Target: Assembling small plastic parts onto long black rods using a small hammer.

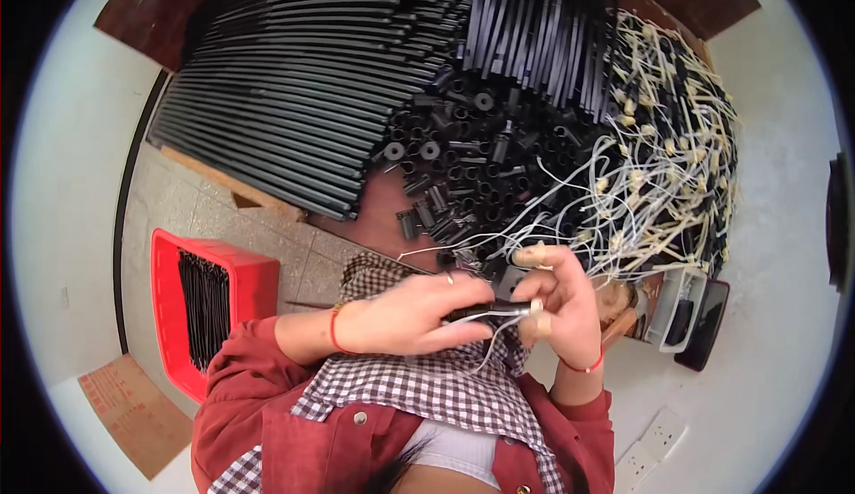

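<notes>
My left hand [423, 311] is closed around a slim black cylindrical part [509, 309], held level in front of my lap. White wires [495, 318] run along this part, and one loose end hangs below it. A small cream-coloured piece [536, 307] shows at its right end. There, my right hand [570, 307] has its thumb and curled fingers closed about the cream tip, while its index finger arches above. Pale coverings wrap the right thumb and index fingertips. The left palm hides the black part's other end.
Beyond my hands, a table [385, 202] bears long black tubes [276, 111], short black cylinders [463, 160] and a heap of white-wired parts [668, 155]. A red bin [258, 285] of black rods stands left. A phone [705, 325] lies by a clear container [663, 320] at right.
</notes>
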Demonstrator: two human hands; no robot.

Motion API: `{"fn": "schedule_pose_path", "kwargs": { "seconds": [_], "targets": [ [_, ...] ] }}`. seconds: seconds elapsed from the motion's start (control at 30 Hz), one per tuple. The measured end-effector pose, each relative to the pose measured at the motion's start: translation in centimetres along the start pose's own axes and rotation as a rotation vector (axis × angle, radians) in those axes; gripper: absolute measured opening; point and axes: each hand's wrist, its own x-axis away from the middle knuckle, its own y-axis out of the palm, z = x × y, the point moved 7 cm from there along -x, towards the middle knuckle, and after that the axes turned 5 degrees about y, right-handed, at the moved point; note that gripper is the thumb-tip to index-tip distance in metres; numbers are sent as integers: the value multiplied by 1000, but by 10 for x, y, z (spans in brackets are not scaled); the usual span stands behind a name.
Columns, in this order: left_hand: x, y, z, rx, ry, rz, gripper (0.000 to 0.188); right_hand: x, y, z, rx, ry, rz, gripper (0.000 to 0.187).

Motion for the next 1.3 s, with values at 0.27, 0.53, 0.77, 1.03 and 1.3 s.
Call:
{"fn": "schedule_pose_path", "kwargs": {
  "seconds": [0.27, 0.53, 0.77, 1.03, 1.3],
  "targets": [
    [79, -8, -47, -66, -78, -8, 35, 2, 13, -35, 380, -354, 17, 25],
    [171, -11, -70, -91, -476, 305, 15, -74, 95, 5, 1035, -371, 31, 16],
    [181, -30, -63, -161, -492, 481, 12, -99, 133, 54, 1835, -479, 164, 11],
    [151, -42, -50, -333, -258, 465, 15, -39, 81, 26, 117, -2, -108, 29],
    [124, -35, -27, -412, -231, 269, 19, -23, 71, 8, 281, -413, -71, 26]
  ]
}}
